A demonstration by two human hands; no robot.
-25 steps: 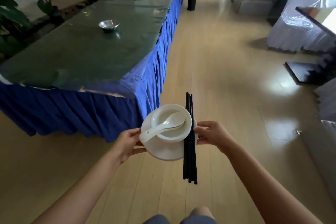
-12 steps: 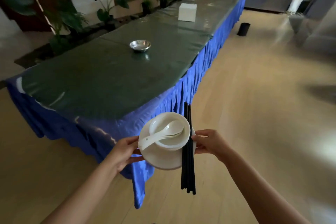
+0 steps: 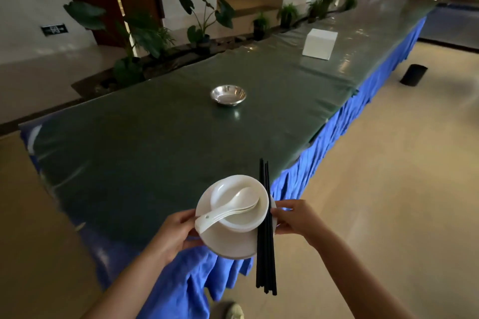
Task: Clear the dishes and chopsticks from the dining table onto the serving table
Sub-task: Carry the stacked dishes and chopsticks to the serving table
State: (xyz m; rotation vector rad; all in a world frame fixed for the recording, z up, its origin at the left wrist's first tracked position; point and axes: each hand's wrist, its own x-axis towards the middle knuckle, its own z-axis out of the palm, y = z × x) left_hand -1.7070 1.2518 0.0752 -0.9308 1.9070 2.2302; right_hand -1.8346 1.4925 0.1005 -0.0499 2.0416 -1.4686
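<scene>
I carry a stack of white dishes: a plate (image 3: 228, 243) at the bottom, a bowl (image 3: 243, 217) on it, and white spoons (image 3: 228, 208) lying in the bowl. Black chopsticks (image 3: 265, 241) lie across the plate's right side, pointing away from me. My left hand (image 3: 176, 233) grips the plate's left rim. My right hand (image 3: 293, 217) holds the right rim and pins the chopsticks. The stack hovers over the near corner of the long serving table (image 3: 155, 150), which has a dark green top and a blue skirt.
A small steel bowl (image 3: 228, 95) sits mid-table. Farther along stands a white box (image 3: 320, 44). A black bin (image 3: 413, 74) stands on the wooden floor to the right. Potted plants (image 3: 202, 21) line the far side of the table. My shoe (image 3: 233, 311) shows below.
The view has swung left and closer to the serving table. The stack, which was over the floor beside the table, now hangs over the table's near corner. Both hands keep the same hold.
</scene>
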